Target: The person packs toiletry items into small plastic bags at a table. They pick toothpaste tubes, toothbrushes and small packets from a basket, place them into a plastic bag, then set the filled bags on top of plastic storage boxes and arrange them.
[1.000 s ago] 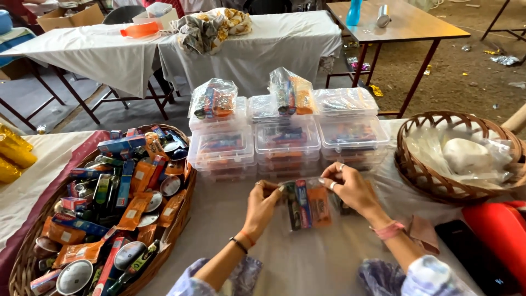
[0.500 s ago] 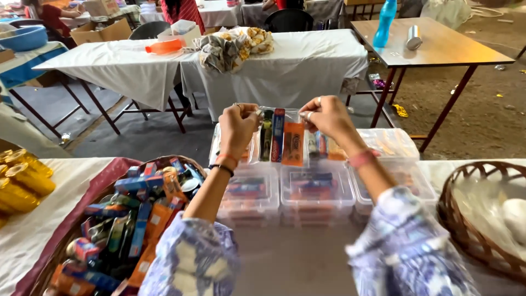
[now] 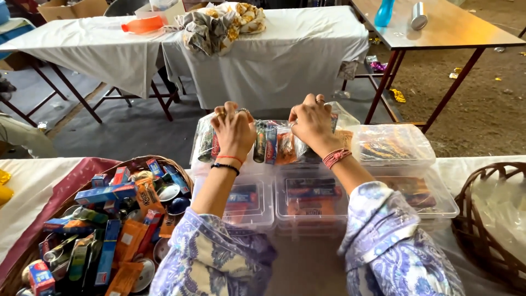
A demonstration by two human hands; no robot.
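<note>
Packet (image 3: 271, 143) of snacks pinched by my left hand (image 3: 234, 130) and right hand (image 3: 312, 121) above stacked boxes (image 3: 307, 203) at 12 o'clock, not yet set down.

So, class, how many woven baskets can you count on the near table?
2: one basket at the left, full of small packets and boxes; another basket at the right edge, partly cut off. Others may lie outside view.

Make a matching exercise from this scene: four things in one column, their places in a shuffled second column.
1. clear packet of sachets
2. blue bottle
3. orange bottle
4. wicker basket of packets

A. lying on the white-clothed table
B. at the person's left
C. held in both hands above the stacked boxes
D. standing on the bare wooden table

Pairs: 1-C, 2-D, 3-A, 4-B
</note>
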